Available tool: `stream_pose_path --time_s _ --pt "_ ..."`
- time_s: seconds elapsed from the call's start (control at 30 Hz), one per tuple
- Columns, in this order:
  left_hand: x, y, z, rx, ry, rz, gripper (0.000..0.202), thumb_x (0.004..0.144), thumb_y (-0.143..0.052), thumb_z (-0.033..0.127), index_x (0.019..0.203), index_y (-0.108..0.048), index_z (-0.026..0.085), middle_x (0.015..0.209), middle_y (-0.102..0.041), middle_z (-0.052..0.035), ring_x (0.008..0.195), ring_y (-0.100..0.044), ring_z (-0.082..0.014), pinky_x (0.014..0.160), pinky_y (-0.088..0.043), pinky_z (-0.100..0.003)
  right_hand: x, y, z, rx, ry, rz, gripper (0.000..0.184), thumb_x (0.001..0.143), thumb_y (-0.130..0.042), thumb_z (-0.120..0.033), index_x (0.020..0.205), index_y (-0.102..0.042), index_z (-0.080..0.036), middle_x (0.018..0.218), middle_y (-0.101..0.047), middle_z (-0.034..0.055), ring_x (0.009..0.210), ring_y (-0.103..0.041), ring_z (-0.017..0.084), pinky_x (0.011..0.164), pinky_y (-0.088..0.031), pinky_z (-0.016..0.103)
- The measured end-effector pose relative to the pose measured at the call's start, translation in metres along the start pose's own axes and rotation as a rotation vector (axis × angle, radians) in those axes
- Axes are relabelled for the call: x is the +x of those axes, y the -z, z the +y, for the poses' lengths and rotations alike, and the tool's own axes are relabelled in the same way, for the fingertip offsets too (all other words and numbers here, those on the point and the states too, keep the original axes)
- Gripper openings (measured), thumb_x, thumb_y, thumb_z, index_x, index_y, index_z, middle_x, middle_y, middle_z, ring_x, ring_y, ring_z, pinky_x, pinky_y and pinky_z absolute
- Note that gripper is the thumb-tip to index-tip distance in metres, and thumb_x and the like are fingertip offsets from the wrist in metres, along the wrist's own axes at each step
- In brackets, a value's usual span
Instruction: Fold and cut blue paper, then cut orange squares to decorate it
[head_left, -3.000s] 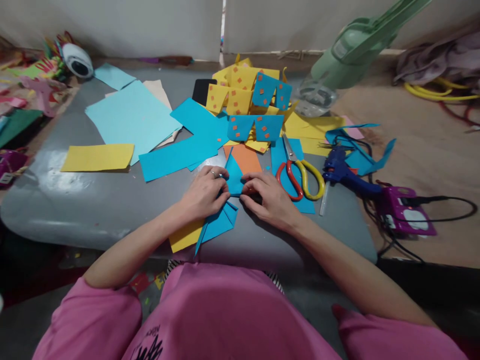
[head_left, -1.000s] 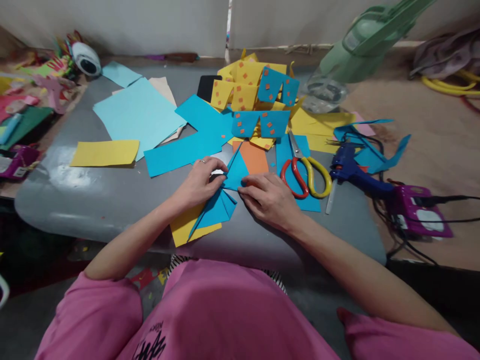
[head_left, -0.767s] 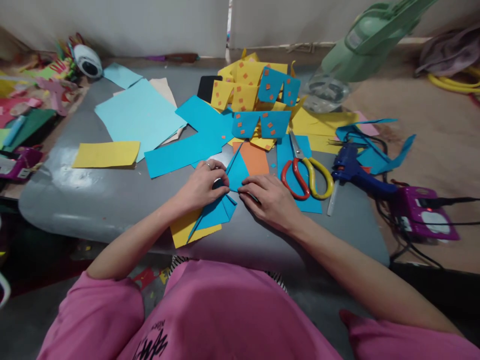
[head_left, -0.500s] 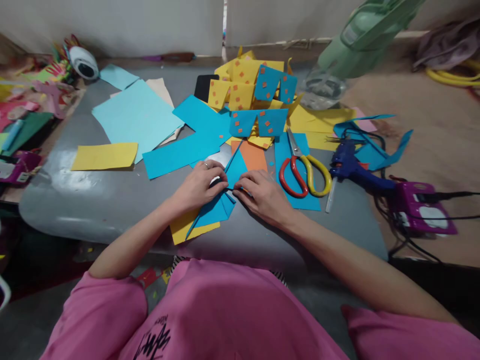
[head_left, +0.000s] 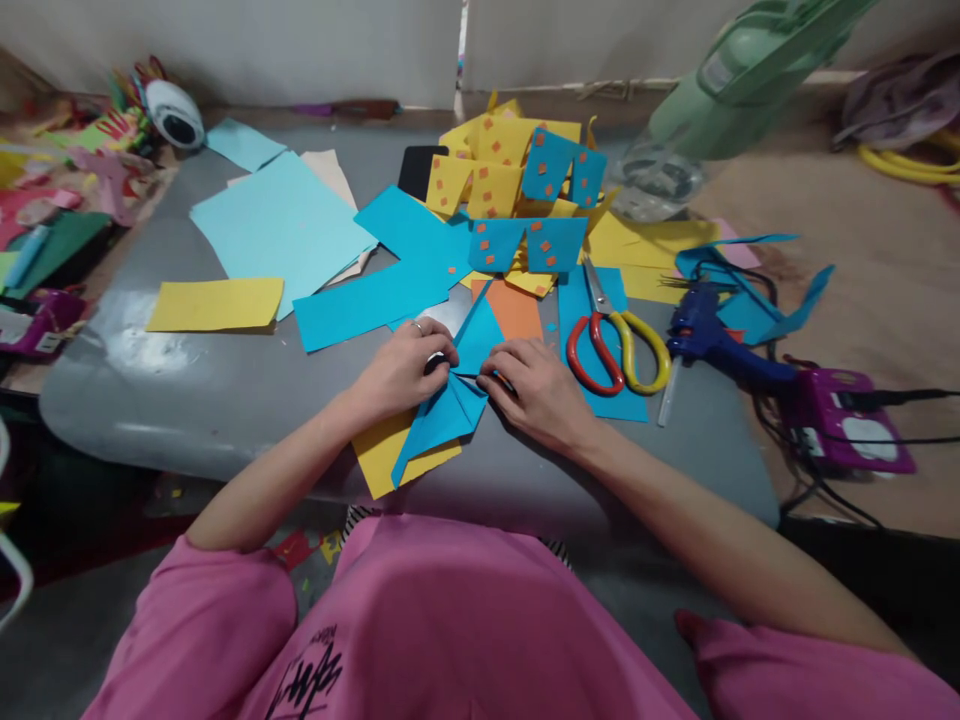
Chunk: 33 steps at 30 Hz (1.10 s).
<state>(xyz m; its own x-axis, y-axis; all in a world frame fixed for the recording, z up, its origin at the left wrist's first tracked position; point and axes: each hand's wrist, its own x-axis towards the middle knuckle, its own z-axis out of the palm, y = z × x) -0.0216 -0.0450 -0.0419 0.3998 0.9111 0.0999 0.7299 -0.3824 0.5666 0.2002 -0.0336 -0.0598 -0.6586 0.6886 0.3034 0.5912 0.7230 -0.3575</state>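
Note:
Both my hands press on a folded blue paper piece (head_left: 466, 372) at the near middle of the grey table (head_left: 187, 400). My left hand (head_left: 401, 368), with a ring on one finger, pinches the piece's left side with bent fingers. My right hand (head_left: 534, 388) lies on its right side, fingertips pinched against the fold. The blue piece's lower flap (head_left: 442, 420) fans out over a yellow sheet (head_left: 382, 460) near the table's front edge. An orange paper (head_left: 517, 312) lies just behind the fold.
Red and yellow scissors (head_left: 616, 345) lie right of my hands, then a blue glue gun (head_left: 705, 335) and a purple power strip (head_left: 851, 425). A pile of yellow and blue dotted pieces (head_left: 517, 190) sits behind. Light blue sheets (head_left: 281, 225) and a yellow strip (head_left: 214, 303) lie left.
My hands stayed on the blue piece and shifted along its fold, drawing closer together. The view swayed slightly.

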Motion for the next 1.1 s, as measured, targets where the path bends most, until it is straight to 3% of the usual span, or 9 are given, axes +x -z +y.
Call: stream_pose_path --time_s 0.27,0.6,1.1 --pt "0.000 0.007 0.002 0.043 -0.030 -0.072 0.012 0.091 -0.057 0.023 0.094 -0.067 0.019 0.118 -0.065 -0.0098 0.113 -0.060 -0.0249 0.102 -0.044 -0.042 0.001 0.000 -0.002 0.035 -0.066 -0.011 0.015 0.098 -0.050 -0.028 0.088 -0.060 -0.021 0.093 -0.066 0.0109 0.087 -0.055 0.027 0.078 -0.043 0.041" --pt "-0.002 0.002 0.007 0.154 -0.065 -0.063 0.019 0.098 -0.049 0.026 0.096 -0.066 0.019 0.117 -0.064 -0.0113 0.107 -0.060 -0.0261 0.096 -0.046 -0.042 0.003 0.001 -0.001 0.161 -0.132 -0.017 0.017 0.098 -0.050 -0.030 0.083 -0.056 -0.023 0.087 -0.062 0.0076 0.084 -0.055 0.025 0.076 -0.042 0.040" --pt "0.004 -0.004 0.018 0.219 0.040 -0.027 0.017 0.094 -0.056 0.027 0.087 -0.068 0.016 0.112 -0.065 -0.0126 0.103 -0.059 -0.0281 0.093 -0.048 -0.044 0.002 0.001 -0.001 0.176 -0.131 0.024 0.020 0.098 -0.049 -0.031 0.081 -0.054 -0.023 0.086 -0.061 0.0077 0.084 -0.056 0.024 0.077 -0.043 0.040"
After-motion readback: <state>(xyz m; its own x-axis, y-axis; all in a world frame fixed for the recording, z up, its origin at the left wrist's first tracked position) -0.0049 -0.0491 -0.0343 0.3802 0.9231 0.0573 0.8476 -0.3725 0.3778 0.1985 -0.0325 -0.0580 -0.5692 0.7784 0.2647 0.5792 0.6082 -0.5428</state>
